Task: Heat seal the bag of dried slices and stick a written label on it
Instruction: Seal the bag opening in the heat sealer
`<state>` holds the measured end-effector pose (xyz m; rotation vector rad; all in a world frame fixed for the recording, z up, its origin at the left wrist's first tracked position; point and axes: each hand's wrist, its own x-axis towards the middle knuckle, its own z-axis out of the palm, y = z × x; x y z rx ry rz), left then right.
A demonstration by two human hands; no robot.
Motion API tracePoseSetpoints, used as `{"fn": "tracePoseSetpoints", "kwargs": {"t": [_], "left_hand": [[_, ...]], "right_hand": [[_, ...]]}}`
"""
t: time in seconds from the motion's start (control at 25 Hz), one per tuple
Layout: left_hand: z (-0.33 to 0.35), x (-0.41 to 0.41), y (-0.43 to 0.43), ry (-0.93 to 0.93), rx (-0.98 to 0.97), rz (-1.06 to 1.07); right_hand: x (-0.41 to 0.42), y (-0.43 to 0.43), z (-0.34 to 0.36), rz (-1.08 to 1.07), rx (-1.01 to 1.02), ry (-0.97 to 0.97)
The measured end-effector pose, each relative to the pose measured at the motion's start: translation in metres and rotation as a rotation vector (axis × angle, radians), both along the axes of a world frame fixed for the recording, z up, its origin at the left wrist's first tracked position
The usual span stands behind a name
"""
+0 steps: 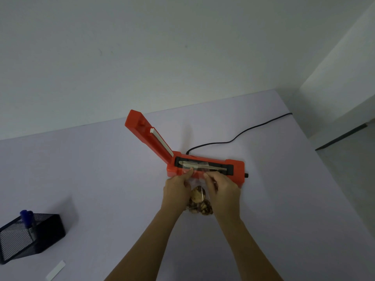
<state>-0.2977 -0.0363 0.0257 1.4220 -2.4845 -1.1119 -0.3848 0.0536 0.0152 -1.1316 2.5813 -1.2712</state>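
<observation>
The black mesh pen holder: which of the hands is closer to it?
Left. The left hand pinches the bag at the sealer, on the pen holder's side; the right hand is just beyond it, farther away.

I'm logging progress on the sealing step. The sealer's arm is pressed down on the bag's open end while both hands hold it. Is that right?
Not quite. The head view shows the sealer's arm raised, not pressed down. The bag's open end lies across the sealing strip, with the left hand and right hand both holding it.

A plain office-like room — bare white walls (142, 47), a pale table (81, 179) carrying a black mesh pen holder (46, 232) with a blue pen (27, 217), an orange heat sealer (203, 169) on a black cord (243, 136) — nothing domestic.
</observation>
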Motion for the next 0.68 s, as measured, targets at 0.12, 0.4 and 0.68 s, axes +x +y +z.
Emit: {"fn": "tracePoseSetpoints", "kwargs": {"t": [0.12, 0.4, 0.68], "left_hand": [[-0.005, 0.004, 0.003, 0.052, 0.002, 0.054], [-0.016, 0.002, 0.000, 0.035, 0.082, 0.094], [-0.017, 0.010, 0.002, 0.117, -0.038, 0.105]], "right_hand": [[-0.001, 0.001, -0.002, 0.018, 0.001, -0.013], [0.009, 0.004, -0.006, 0.077, -0.078, 0.128], [0.010, 0.007, -0.012, 0.009, -0.094, 0.004]]}}
